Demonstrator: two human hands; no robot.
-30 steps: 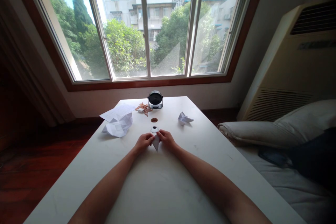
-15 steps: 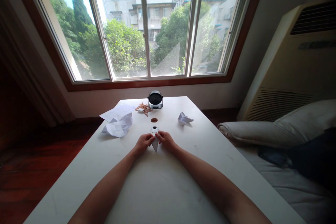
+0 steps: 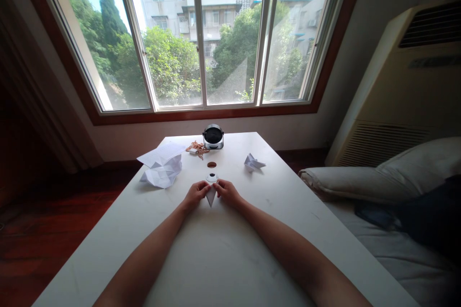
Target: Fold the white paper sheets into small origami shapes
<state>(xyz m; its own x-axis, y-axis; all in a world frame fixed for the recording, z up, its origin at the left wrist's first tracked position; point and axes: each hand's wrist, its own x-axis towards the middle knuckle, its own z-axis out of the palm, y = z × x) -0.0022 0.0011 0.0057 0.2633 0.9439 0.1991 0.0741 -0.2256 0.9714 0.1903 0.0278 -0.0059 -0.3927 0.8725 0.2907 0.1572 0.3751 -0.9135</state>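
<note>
A small piece of folded white paper (image 3: 211, 196), its lower end a point toward me, is held between my two hands above the middle of the table. My left hand (image 3: 196, 193) pinches its left edge, and my right hand (image 3: 226, 192) grips the upper right edge with thumb and fingers. Just beyond the fingertips lies a clear round lid-like disc (image 3: 212, 178) with a dark centre. To the right rests a folded paper figure (image 3: 254, 163) with pointed ends. Creased white paper sheets (image 3: 161, 172) lie at the left edge.
The white table (image 3: 223, 259) has a round brown-rimmed hole (image 3: 212, 165). At its far end stand a black and silver round device (image 3: 213, 136) and a bundle of orange-brown cord (image 3: 198, 149). A grey sofa (image 3: 345, 182) borders the right side.
The folded paper between my hands has turned slightly, and its lower point has shifted a little left and up. My left fingers have moved slightly upward along it.
</note>
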